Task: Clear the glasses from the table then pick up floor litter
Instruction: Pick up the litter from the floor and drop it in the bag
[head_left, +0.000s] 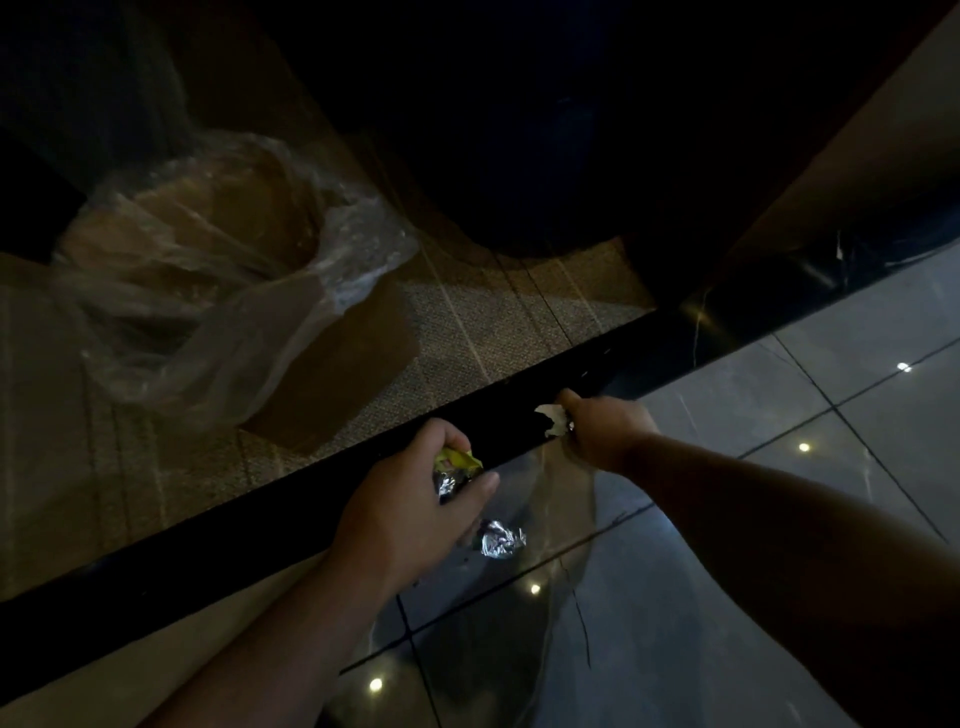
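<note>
My left hand (415, 499) grips a crumpled yellow and silver foil wrapper (457, 465) just above the dark floor strip. My right hand (602, 428) is closed on a small white scrap of paper (551, 418) and also seems to pinch the rim of a clear plastic bag (561, 519) that hangs below it. A crumpled silver foil piece (501, 538) lies under my left hand, apparently inside that clear bag. No glasses are in view.
A cardboard box lined with a clear plastic bag (218, 270) stands on the carpet at the left. A black marble strip (519, 410) divides the carpet from glossy grey floor tiles (779, 395). A dark round furniture base (519, 197) looms at the top.
</note>
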